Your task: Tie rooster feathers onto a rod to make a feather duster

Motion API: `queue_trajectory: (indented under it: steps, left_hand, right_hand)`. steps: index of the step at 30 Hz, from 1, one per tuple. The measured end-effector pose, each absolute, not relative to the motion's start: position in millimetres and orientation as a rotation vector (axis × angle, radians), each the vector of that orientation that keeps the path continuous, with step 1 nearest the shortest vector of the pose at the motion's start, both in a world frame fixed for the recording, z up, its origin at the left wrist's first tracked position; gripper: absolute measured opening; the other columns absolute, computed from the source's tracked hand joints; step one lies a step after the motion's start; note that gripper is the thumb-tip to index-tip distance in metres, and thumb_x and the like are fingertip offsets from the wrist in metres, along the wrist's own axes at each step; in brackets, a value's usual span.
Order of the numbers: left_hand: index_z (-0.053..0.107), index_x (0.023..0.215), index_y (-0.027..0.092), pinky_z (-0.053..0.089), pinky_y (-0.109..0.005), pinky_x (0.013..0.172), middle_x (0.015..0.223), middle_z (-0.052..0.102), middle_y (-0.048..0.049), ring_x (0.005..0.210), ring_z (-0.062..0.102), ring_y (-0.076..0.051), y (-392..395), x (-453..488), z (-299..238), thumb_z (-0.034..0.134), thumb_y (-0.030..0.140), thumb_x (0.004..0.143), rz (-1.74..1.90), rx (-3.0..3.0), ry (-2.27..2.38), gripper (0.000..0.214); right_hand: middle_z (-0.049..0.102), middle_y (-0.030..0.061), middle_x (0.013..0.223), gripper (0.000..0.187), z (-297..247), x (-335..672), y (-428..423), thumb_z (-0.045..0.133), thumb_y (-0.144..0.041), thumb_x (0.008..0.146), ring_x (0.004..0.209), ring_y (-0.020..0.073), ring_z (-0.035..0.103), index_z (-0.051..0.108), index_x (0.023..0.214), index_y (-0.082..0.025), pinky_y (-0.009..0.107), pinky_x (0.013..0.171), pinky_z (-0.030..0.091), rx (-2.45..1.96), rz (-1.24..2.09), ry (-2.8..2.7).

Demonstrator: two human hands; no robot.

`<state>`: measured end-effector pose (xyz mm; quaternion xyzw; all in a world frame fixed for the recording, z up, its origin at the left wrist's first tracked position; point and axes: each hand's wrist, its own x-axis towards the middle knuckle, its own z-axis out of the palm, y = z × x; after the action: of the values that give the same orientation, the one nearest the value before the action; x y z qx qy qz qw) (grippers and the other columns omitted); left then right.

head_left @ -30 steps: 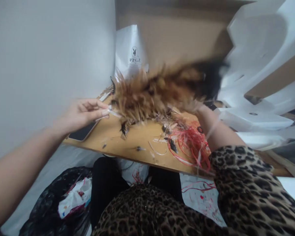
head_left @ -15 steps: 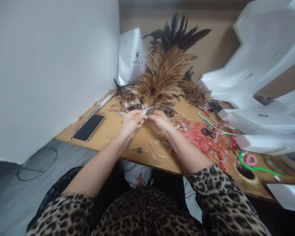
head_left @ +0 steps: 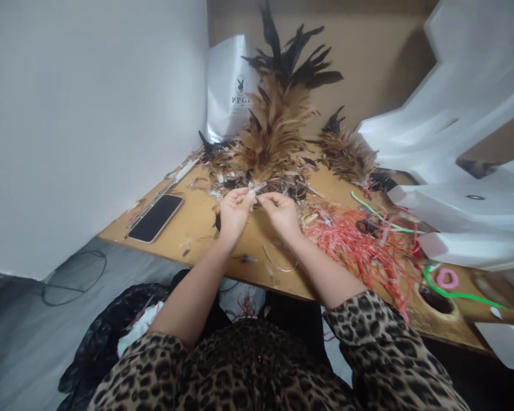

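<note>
A large bunch of feathers (head_left: 274, 131), brown with long black tips, rises in front of me, its base at my fingertips. My left hand (head_left: 235, 211) is closed, thumb and fingers pinching the lower end of the bunch. Close beside it my right hand (head_left: 281, 214) pinches too, thumb against forefinger, on a thin clear strip at the same spot. A short piece of the translucent strip (head_left: 260, 187) sticks out above my fingertips. Its exact wrap around the feather stems is too small to make out.
Smaller feathers (head_left: 346, 154) lie right of the bunch. Red plastic strands (head_left: 360, 242) with black-handled scissors (head_left: 365, 226) spread over the right of the wooden table (head_left: 257, 265). A phone (head_left: 156, 218) lies left, a white bag (head_left: 227, 85) stands behind, and a white machine (head_left: 458, 200) fills the right.
The upper part of the feather bunch has swung a little left. My right fingers have drawn into a tighter pinch near the left fingertips. The whole view has shifted slightly.
</note>
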<state>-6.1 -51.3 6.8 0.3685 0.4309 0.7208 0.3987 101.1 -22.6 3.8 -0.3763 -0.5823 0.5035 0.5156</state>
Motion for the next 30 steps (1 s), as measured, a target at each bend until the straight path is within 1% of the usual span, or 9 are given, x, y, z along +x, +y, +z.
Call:
queue_trajectory:
  steps: [3, 8, 12, 14, 16, 19, 22, 25, 30]
  left_hand:
    - [0.061, 0.08, 0.014, 0.038, -0.019, 0.051, 0.057, 0.06, 0.0016, 0.049, 0.05, -0.006, -50.4, -6.3, 2.2, 0.072, 0.021, 0.068, 1.865, 0.95, 1.177, 0.018]
    - [0.062, 0.08, 0.014, 0.044, -0.021, 0.06, 0.061, 0.062, -0.0001, 0.057, 0.058, -0.01, -50.1, -11.8, -12.8, 0.07, 0.019, 0.069, 1.866, 0.968, 1.264, 0.014]
    - [0.065, 0.089, 0.015, 0.049, -0.027, 0.076, 0.082, 0.068, -0.0056, 0.078, 0.064, -0.015, -52.0, -11.6, -19.8, 0.065, 0.023, 0.075, 1.971, 1.142, 1.373, 0.016]
    - [0.067, 0.093, 0.017, 0.047, -0.031, 0.086, 0.093, 0.068, -0.0078, 0.09, 0.062, -0.017, -55.6, -9.2, -19.1, 0.064, 0.025, 0.077, 2.008, 1.296, 1.48, 0.018]
    - [0.068, 0.096, 0.018, 0.044, -0.032, 0.091, 0.097, 0.067, -0.0086, 0.096, 0.06, -0.018, -60.3, -5.9, -17.1, 0.064, 0.025, 0.078, 1.998, 1.433, 1.559, 0.02]
    - [0.069, 0.096, 0.019, 0.045, -0.03, 0.089, 0.097, 0.065, -0.0086, 0.094, 0.06, -0.017, -64.4, 0.5, -15.5, 0.064, 0.026, 0.077, 2.001, 1.441, 1.553, 0.021]
    - [0.068, 0.091, 0.016, 0.049, -0.028, 0.079, 0.09, 0.066, -0.0079, 0.085, 0.062, -0.016, -60.9, 7.1, -16.5, 0.062, 0.027, 0.078, 2.009, 1.17, 1.42, 0.018]
    - [0.066, 0.089, 0.015, 0.05, -0.028, 0.072, 0.081, 0.067, -0.006, 0.075, 0.062, -0.015, -54.6, 11.3, -18.4, 0.064, 0.025, 0.075, 1.956, 0.929, 1.288, 0.018]
    - [0.065, 0.089, 0.015, 0.049, -0.029, 0.078, 0.085, 0.065, -0.0067, 0.078, 0.06, -0.015, -53.6, 9.3, -20.3, 0.065, 0.024, 0.074, 1.987, 0.988, 1.381, 0.017]
  right_hand:
    - [0.059, 0.0005, 0.064, 0.022, 1.8, 104.4, -26.7, 0.059, -0.04, 0.071, 0.065, 0.0149, 0.051, 0.066, 0.068, -0.02, 0.027, 0.065, 0.04, -0.927, 1.036, -1.548]
    - [0.058, -0.0004, 0.061, 0.019, -4.3, 104.5, -35.1, 0.059, -0.038, 0.07, 0.06, 0.0136, 0.048, 0.064, 0.066, -0.02, 0.026, 0.061, 0.039, -0.912, 1.083, -1.548]
    - [0.062, -0.0004, 0.064, 0.021, -4.9, 98.1, -31.6, 0.066, -0.039, 0.066, 0.061, 0.0123, 0.051, 0.065, 0.067, -0.018, 0.026, 0.063, 0.041, -0.92, 1.225, -1.395]
    - [0.065, 0.0004, 0.067, 0.025, -2.1, 95.8, -27.3, 0.071, -0.04, 0.061, 0.063, 0.0123, 0.054, 0.066, 0.068, -0.017, 0.026, 0.066, 0.042, -0.937, 1.312, -1.294]
    - [0.066, 0.0011, 0.067, 0.029, 1.8, 95.6, -23.2, 0.075, -0.041, 0.056, 0.066, 0.0126, 0.056, 0.066, 0.068, -0.016, 0.026, 0.069, 0.044, -0.928, 1.392, -1.219]
    - [0.067, 0.0013, 0.066, 0.033, 6.7, 98.6, -20.3, 0.08, -0.04, 0.05, 0.065, 0.0124, 0.058, 0.067, 0.067, -0.015, 0.026, 0.069, 0.044, -0.94, 1.457, -1.146]
    - [0.067, 0.0009, 0.064, 0.034, 9.6, 101.8, -21.6, 0.082, -0.039, 0.046, 0.063, 0.0122, 0.058, 0.068, 0.066, -0.016, 0.026, 0.067, 0.045, -0.958, 1.514, -1.112]
    - [0.068, 0.001, 0.067, 0.034, 11.1, 102.6, -24.2, 0.083, -0.038, 0.046, 0.067, 0.0126, 0.06, 0.069, 0.068, -0.016, 0.026, 0.071, 0.045, -0.924, 1.522, -1.142]
    - [0.069, 0.0008, 0.07, 0.037, 9.9, 100.0, -24.0, 0.083, -0.041, 0.045, 0.066, 0.0129, 0.06, 0.067, 0.068, -0.017, 0.025, 0.068, 0.045, -0.954, 1.57, -1.144]
